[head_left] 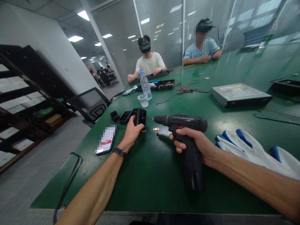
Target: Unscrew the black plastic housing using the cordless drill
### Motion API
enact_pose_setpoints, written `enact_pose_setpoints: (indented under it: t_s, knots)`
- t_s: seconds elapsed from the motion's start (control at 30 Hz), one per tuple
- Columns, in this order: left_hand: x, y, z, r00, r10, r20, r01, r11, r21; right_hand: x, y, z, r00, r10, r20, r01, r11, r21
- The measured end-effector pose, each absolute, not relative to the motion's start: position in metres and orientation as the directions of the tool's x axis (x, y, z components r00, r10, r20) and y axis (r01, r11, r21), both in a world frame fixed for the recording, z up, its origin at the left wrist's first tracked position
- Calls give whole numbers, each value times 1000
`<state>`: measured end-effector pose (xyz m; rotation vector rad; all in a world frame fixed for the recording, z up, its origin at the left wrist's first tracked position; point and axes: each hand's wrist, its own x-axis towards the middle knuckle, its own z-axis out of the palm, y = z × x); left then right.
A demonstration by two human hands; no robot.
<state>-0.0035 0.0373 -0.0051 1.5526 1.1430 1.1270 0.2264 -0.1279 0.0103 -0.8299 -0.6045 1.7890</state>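
Note:
My right hand [192,142] is wrapped round the grip of a black cordless drill [187,123], held sideways with its bit pointing left. The thin bit reaches the open side of a black box-shaped housing [141,117]; whether it touches a screw inside is too small to tell. My left hand [133,129] grips that housing on the table, thumb on the near side. Just left of it lie another black open casing [124,117] and a small black block [114,116]. A small brass-coloured plate [156,129] rests below the drill's chuck.
A phone [106,139] lies left of my left hand. White-and-blue gloves [253,153] are at right, behind them a metal disc drive [241,94]. Beyond my hands stand a plastic cup [142,100] and water bottle [145,86]. Two people sit across the green table [140,187].

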Motion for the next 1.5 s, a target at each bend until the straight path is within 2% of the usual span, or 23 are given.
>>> enact_pose_setpoints:
  t_s: [0.13,0.27,0.33,0.57,1.0,1.5]
  knots:
    - [-5,39,-8,183,969,166,182,-199,963,227,-129,10,-222,939,-263,-589,-344,-732]
    - [-8,44,-17,158,948,277,228,-307,924,228,-130,8,-227,944,-238,-597,-328,-732]
    - [-10,47,-21,173,942,288,211,-321,923,229,-130,7,-223,947,-232,-597,-320,-735]
    - [-13,47,-24,205,934,292,180,-330,927,229,-131,10,-192,951,-242,-591,-309,-745]
    - [-11,37,-10,218,956,197,135,-230,964,229,-134,14,-180,940,-291,-562,-341,-753]
    - [-12,41,-14,219,951,217,155,-254,955,229,-134,14,-180,938,-296,-526,-346,-777]
